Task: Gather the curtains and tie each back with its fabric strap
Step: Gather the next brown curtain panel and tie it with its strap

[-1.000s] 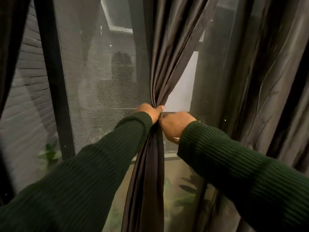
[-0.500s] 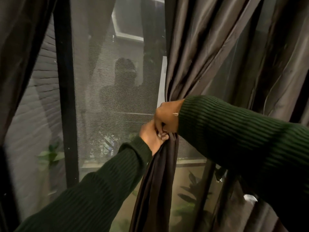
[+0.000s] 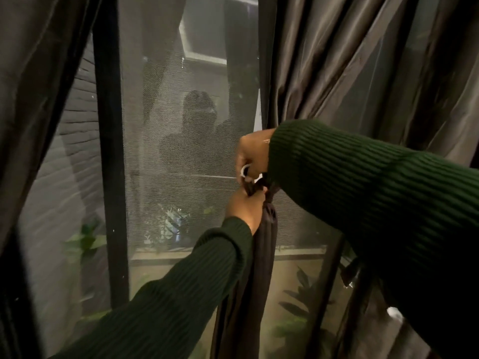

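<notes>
**Tying back the middle curtain at a dark window**

It is night beyond the mesh-screened window, and the glass gives back only a dim reflection of a figure. A black window frame post stands to the left, with leafy plants faintly lit outside.

The gathered curtain hangs bunched into a tight rope just right of centre, fanning out wide above the pinch point. At that waist a dark fabric strap appears to wrap the bundle, though the dim light makes its exact path hard to follow.

The left hand sits just under the knot, fingers curled tight round the cloth, seemingly to keep the folds cinched so they cannot spread. The right hand comes over from above, fingers curled and pinching a small white ring, which I judge to be the strap's fastening. The hands are almost touching, so I take this for the fastening step.

Further curtains hang loose at the left edge and the right, apparently not yet tied.
</notes>
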